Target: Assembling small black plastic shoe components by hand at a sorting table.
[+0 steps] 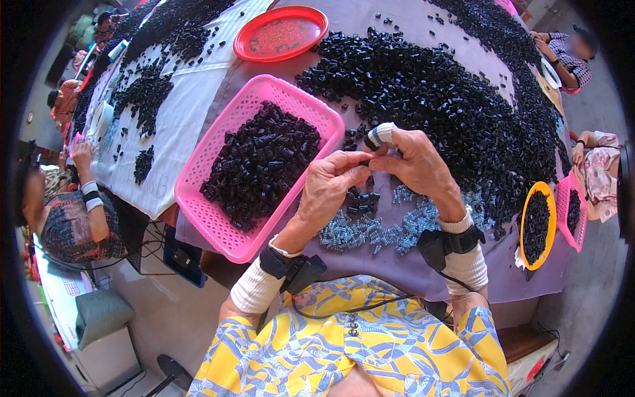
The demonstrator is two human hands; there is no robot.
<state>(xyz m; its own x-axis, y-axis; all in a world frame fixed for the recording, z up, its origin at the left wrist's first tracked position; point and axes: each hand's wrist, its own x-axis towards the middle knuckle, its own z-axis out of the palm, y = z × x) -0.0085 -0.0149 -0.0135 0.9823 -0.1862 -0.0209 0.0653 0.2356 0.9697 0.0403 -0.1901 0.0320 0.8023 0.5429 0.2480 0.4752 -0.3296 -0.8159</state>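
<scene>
Though heaped, pink basket (218, 218) of black caps (261, 165).

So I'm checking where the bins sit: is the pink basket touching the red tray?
Apart. The head view shows the pink basket lying nearer the person and the red tray farther up the table, with a strip of bare cloth between them.
</scene>
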